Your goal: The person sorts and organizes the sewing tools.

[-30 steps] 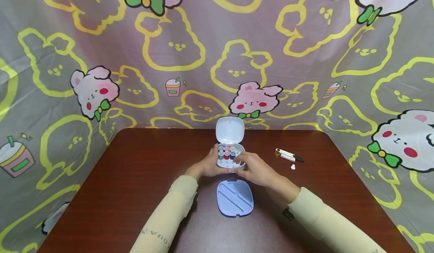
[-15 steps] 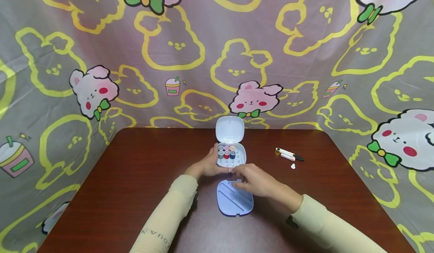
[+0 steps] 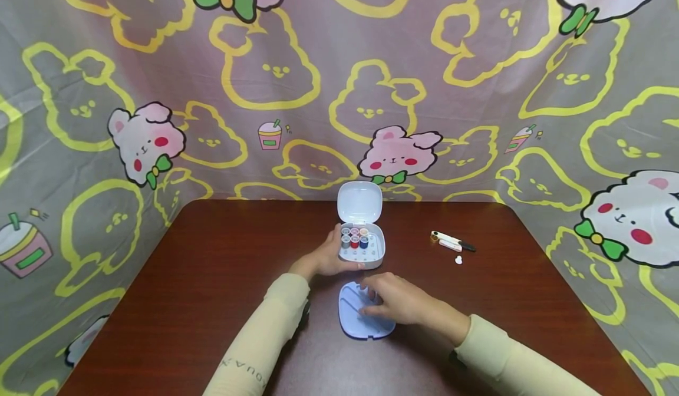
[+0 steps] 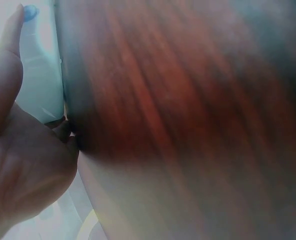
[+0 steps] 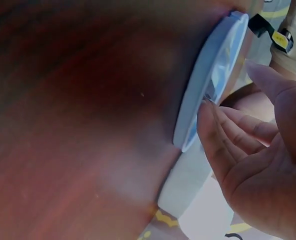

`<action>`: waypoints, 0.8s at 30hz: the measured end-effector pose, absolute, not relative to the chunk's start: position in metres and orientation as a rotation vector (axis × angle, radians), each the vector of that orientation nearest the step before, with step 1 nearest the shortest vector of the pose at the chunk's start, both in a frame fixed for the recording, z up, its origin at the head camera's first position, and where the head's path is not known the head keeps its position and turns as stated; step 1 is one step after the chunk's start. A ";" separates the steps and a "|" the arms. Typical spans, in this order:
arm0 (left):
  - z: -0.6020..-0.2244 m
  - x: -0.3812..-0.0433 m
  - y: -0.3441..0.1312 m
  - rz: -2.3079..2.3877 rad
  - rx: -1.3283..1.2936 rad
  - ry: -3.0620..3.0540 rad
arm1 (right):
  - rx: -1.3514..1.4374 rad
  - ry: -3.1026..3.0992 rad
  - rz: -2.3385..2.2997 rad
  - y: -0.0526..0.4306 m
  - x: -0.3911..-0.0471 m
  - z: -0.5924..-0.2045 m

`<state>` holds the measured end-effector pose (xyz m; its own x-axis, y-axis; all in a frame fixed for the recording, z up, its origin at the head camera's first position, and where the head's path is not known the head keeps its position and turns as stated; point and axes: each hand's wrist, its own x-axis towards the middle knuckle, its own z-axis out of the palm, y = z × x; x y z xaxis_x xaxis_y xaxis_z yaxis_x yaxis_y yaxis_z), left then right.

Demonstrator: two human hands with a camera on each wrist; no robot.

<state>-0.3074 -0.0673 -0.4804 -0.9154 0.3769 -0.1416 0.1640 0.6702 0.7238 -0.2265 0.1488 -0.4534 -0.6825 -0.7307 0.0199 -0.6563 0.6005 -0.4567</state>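
My left hand (image 3: 325, 258) grips the near left side of a pale sewing box (image 3: 376, 260), its thumb along the front wall. The hinged lid (image 3: 360, 203) stands raised at the back. Several thread spools (image 3: 355, 242) sit in two rows toward the back left, beside bare pegs. In front of the box a blue divided tray (image 3: 351, 320) lies on the table. Over its right part hovers my right hand (image 3: 400, 299), fingers bent and thumb apart. In the right wrist view the fingertips (image 5: 206, 107) are right at the tray's rim, with nothing seen between them and the thumb.
To the right on the brown table (image 3: 239, 237) lies a slim white tool with a black end (image 3: 453, 242). A small white lobed piece (image 3: 458, 260) is just in front of it. Patterned cloth (image 3: 297, 89) rises behind and at both sides.
My right hand has moved from inside the box's right side, back toward me, to over the blue tray. The left hand has stayed on the box.
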 end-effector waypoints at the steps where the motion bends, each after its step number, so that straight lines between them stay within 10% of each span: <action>1: -0.481 -0.308 -0.067 1.089 0.436 2.609 | -1.166 2.658 -0.650 0.148 -0.225 -0.454; 24: -0.479 -0.305 -0.064 1.063 0.399 2.630 | -1.180 2.743 -0.406 0.139 -0.221 -0.466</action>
